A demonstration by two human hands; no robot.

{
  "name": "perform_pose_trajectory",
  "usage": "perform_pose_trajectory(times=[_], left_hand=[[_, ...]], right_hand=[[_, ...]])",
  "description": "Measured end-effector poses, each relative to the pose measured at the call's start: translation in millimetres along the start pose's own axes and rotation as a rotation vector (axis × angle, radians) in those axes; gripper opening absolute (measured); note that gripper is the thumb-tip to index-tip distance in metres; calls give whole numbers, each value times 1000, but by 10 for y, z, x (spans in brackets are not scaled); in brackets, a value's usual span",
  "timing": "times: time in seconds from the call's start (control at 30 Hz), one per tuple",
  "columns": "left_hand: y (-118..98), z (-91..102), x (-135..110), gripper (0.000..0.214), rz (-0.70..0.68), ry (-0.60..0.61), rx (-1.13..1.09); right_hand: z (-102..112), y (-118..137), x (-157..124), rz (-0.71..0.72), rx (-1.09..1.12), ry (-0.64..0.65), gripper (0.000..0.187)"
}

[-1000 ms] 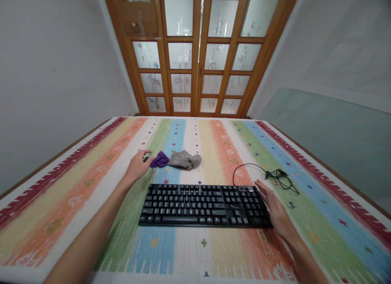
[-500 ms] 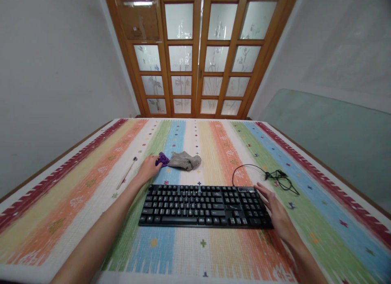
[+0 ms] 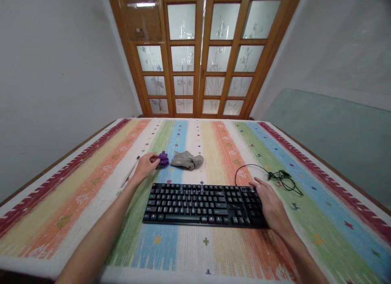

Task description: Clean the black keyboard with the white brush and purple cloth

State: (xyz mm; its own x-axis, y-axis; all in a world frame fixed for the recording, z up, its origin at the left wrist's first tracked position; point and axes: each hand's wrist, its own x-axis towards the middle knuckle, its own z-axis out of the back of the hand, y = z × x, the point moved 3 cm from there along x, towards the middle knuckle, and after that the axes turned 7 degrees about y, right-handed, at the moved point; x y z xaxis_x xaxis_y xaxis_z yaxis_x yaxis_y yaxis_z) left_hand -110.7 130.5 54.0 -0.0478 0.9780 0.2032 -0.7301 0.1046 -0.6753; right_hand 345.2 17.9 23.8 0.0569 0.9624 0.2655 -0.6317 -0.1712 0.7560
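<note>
- Fingers of the left hand (image 3: 146,166) look pinched on the left edge of the purple cloth (image 3: 164,158), thumb on the near side and forefinger on the far side
- Fingers of the right hand (image 3: 270,202) lie stretched over the far right corner of the keyboard (image 3: 195,204); whether they press, grip or only rest there, I cannot tell
- Purple cloth sits in a small crumpled bunch left of the middle, on the far side of the keyboard and apart from it
- Half a second ago it touched the grey cloth (image 3: 186,160); now a narrow gap shows between them, the purple one having shifted slightly left with the hand
- Grey cloth still lies in its loose heap to the right, so I judge the two are separate pieces and only the purple one is being handled
- Thin brush (image 3: 130,172) lies just left of the left hand, dark head at the far end; a second ago that head showed by the left fingers, so the hand now seems free for the cloth
- Right hand has come slightly further left over the keys, while the keyboard looks unmoved
- Black cable (image 3: 284,179) curves from the keyboard's far edge into a tangle to the right, on the striped tablecloth (image 3: 210,251)
</note>
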Motion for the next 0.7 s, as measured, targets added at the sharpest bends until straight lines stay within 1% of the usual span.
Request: perform_pose_trajectory(times=[0.03, 0.1, 0.2, 0.3, 0.37, 0.47, 0.53, 0.57, 0.63, 0.7], left_hand=[[2, 28, -49, 26, 0, 3, -44], [3, 76, -165, 33, -5, 21, -139], [3, 131, -355, 39, -10, 62, -281], [24, 164, -513, 43, -5, 76, -399], [55, 167, -583, 45, 0, 61, -465], [114, 137, -646, 49, 10, 19, -548], [142, 104, -674, 49, 12, -5, -585], [148, 88, -686, 48, 10, -12, -597], [144, 67, -709, 46, 1, -20, -606], [131, 67, -727, 43, -8, -21, -599]], right_hand=[[-54, 107, 28, 33, -8, 26, 49], [-209, 344, 66, 112, -5, 128, 43], [-527, 735, 85, 234, 14, 343, 33], [-887, 1142, 119, 393, 54, 574, 32], [-1118, 1401, 187, 487, 101, 661, 34], [-1460, 1739, 335, 562, 204, 706, 38], [-1701, 1913, 418, 543, 306, 753, 40], [-1816, 1982, 451, 526, 354, 756, 40], [-2018, 2078, 507, 482, 415, 706, 32], [-2176, 2115, 556, 433, 420, 640, 25]])
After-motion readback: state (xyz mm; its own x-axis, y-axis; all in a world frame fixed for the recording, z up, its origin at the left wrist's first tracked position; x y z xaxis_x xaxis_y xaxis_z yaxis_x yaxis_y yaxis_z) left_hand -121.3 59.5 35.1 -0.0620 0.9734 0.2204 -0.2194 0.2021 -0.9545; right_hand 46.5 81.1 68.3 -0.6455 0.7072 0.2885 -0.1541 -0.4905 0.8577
